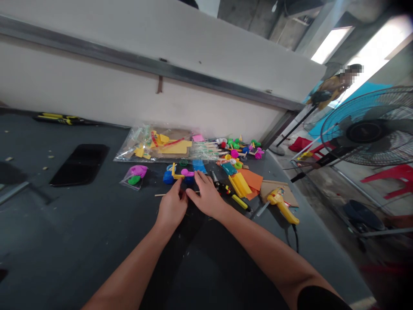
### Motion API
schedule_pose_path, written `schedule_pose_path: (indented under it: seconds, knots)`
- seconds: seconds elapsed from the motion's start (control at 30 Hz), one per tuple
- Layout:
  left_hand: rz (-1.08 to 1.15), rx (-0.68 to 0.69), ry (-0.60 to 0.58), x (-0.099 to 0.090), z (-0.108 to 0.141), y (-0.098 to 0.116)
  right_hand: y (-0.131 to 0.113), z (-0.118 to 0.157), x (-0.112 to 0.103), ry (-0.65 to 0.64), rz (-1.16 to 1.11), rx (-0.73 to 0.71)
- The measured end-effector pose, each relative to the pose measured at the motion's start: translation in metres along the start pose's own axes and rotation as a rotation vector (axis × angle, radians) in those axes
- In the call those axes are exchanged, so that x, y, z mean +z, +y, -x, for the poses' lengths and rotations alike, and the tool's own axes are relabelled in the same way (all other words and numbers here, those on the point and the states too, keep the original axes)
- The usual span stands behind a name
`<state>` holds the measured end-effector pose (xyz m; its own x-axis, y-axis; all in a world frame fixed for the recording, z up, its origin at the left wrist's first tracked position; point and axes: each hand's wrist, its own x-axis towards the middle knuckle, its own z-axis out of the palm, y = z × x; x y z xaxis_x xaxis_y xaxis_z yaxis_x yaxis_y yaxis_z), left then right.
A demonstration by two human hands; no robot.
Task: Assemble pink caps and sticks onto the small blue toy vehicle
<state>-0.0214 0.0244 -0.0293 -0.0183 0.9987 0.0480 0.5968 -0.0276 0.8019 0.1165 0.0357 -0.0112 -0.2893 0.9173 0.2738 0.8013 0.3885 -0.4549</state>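
A small model (178,175) with blue round parts, an upright yellow piece and a purple piece stands on the dark table just beyond my hands. My left hand (172,204) is closed, its fingertips at the lower yellow part, though the exact grip is partly hidden. Beside it, my right hand (208,196) has its fingers stretched forward and its thumb apart, close to my left thumb. Its fingertips are at the purple end of the model; whether they press on it is unclear. A thin wooden stick (159,195) lies left of my left hand.
Behind are a clear bag of yellow pieces (174,146) and colourful sticks (232,146). A yellow glue gun (284,206), orange sheets (251,181) and a yellow-black tool (238,201) lie right. A phone (80,165) and a small bag (134,176) lie left. A fan (368,129) stands beyond.
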Motion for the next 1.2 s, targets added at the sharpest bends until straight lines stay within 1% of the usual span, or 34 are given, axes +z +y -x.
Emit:
schedule_pose_path:
  seconds: [0.17,0.27,0.4,0.57,0.7,1.0,1.2]
  knots:
    - [0.014,0.001,0.003,-0.0004,0.0000,0.0003,-0.0007,-0.0003,-0.0008,-0.014,-0.001,0.016]
    - [0.024,-0.002,-0.003,-0.0016,0.0003,0.0007,0.0006,0.0005,0.0023,0.009,-0.007,-0.002]
    - [0.030,0.025,-0.017,-0.0024,0.0000,-0.0002,0.0016,0.0016,0.0054,0.013,0.001,-0.021]
    - [0.032,0.032,-0.029,-0.0029,-0.0010,-0.0005,-0.0010,0.0025,0.0034,0.023,-0.016,-0.033]
    - [0.008,0.041,-0.020,-0.0031,-0.0012,0.0001,-0.0025,0.0025,0.0025,0.001,-0.015,-0.034]
    - [0.003,0.027,-0.029,-0.0024,-0.0010,-0.0007,-0.0001,0.0021,0.0047,0.011,-0.012,-0.063]
    - [-0.013,0.030,-0.028,-0.0045,-0.0002,0.0016,0.0016,0.0025,0.0058,0.014,-0.030,-0.024]
